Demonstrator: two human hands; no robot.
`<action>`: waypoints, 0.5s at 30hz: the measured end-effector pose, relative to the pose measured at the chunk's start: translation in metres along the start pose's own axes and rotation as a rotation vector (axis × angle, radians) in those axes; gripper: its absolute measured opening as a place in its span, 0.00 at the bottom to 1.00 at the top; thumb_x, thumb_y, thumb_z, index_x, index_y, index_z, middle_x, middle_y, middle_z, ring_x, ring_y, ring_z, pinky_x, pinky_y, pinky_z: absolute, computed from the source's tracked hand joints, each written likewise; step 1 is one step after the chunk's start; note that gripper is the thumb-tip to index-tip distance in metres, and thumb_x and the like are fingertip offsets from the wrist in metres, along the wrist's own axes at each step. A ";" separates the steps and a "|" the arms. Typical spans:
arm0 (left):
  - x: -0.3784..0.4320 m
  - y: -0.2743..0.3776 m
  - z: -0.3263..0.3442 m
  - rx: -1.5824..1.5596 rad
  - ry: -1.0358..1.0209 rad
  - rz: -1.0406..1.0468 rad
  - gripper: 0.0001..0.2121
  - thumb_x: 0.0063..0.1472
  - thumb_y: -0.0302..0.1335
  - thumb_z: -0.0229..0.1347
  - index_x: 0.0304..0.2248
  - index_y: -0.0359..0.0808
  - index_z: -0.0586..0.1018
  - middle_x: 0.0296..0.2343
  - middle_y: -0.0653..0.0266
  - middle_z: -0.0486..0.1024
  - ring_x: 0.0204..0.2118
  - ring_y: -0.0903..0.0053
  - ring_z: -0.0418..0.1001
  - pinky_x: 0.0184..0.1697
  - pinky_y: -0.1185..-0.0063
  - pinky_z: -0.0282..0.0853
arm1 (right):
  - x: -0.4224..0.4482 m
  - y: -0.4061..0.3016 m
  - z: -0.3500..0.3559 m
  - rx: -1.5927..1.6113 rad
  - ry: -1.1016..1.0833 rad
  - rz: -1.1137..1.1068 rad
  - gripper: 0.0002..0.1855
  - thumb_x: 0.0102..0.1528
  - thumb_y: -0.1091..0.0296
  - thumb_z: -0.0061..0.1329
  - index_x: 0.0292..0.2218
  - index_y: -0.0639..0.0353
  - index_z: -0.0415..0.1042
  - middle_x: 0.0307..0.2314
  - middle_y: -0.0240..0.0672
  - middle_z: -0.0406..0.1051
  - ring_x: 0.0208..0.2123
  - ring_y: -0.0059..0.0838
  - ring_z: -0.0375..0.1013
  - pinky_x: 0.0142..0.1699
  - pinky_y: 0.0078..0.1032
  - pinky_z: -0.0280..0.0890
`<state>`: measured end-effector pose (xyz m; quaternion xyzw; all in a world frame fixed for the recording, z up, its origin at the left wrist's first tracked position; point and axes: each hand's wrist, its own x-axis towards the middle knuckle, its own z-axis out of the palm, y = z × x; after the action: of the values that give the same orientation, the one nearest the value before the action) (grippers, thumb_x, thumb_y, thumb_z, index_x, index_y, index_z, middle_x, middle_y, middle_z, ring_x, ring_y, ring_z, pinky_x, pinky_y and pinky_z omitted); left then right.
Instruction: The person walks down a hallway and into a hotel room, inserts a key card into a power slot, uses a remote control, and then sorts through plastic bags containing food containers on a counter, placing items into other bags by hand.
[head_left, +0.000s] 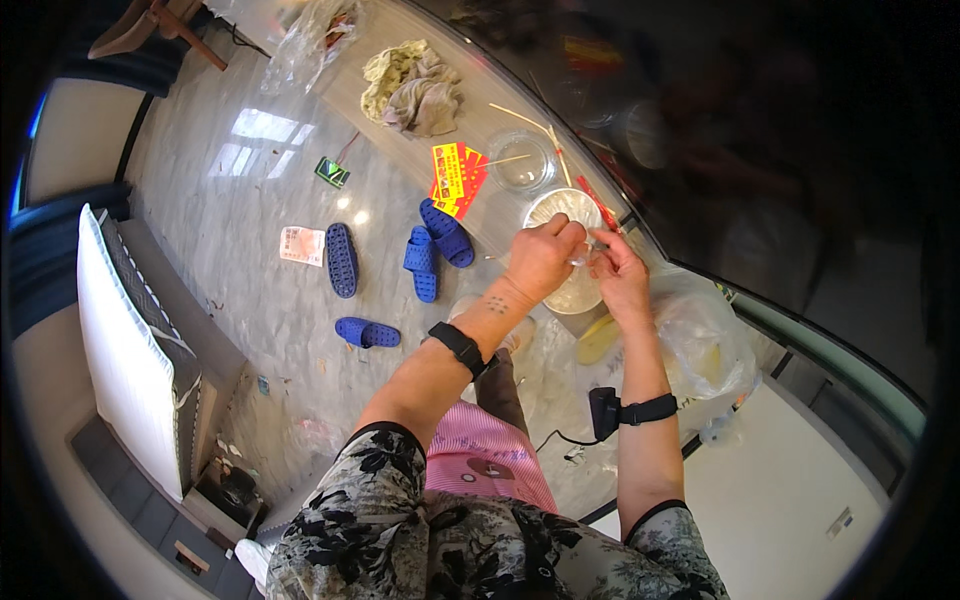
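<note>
My left hand (546, 256) has its fingers closed on a small clear piece (580, 253), perhaps plastic; most of it is hidden by the fingers. Close beside it is my right hand (622, 279), its fingertips bent toward the same piece; whether they grip it I cannot tell. Both hands hover over two round white-rimmed containers. The farther container (559, 204) has pale contents, partly covered by my left hand. Under my wrists lies the nearer container (574, 294), also pale inside. A clear glass bowl (517, 169) stands just beyond, with a thin wooden stick (502, 160) across its rim.
Red and yellow printed cards (457, 180) and crumpled cloths (416, 90) lie on the wooden surface (352, 82). A dark glossy panel (750, 150) borders it on the right. Beside my right forearm sits a clear plastic bag (705, 345). Blue slippers (421, 264) are scattered on the floor.
</note>
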<state>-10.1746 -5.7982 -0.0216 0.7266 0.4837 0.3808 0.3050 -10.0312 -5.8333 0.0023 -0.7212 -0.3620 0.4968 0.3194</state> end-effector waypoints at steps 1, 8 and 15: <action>-0.001 0.000 -0.001 -0.041 0.005 -0.029 0.06 0.44 0.23 0.57 0.23 0.40 0.71 0.18 0.64 0.67 0.19 0.65 0.69 0.20 0.73 0.63 | 0.002 0.000 -0.001 -0.073 -0.061 -0.035 0.12 0.50 0.78 0.42 0.36 0.56 0.72 0.20 0.25 0.67 0.23 0.14 0.63 0.31 0.15 0.61; -0.005 -0.001 -0.004 -0.112 -0.032 -0.072 0.07 0.40 0.17 0.53 0.21 0.39 0.73 0.18 0.63 0.69 0.20 0.65 0.70 0.22 0.74 0.65 | 0.008 -0.008 -0.006 -0.400 -0.081 -0.183 0.10 0.49 0.73 0.45 0.35 0.56 0.72 0.21 0.37 0.72 0.23 0.28 0.71 0.31 0.24 0.64; -0.022 -0.003 -0.015 -0.048 -0.076 -0.208 0.06 0.41 0.20 0.52 0.22 0.41 0.75 0.21 0.64 0.72 0.23 0.65 0.72 0.24 0.73 0.66 | 0.010 0.010 -0.005 -0.632 0.097 -0.279 0.06 0.48 0.70 0.45 0.31 0.52 0.70 0.20 0.40 0.71 0.24 0.43 0.72 0.30 0.35 0.65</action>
<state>-10.1937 -5.8167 -0.0220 0.6790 0.5352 0.3306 0.3785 -10.0223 -5.8303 -0.0094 -0.7508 -0.5774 0.2770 0.1616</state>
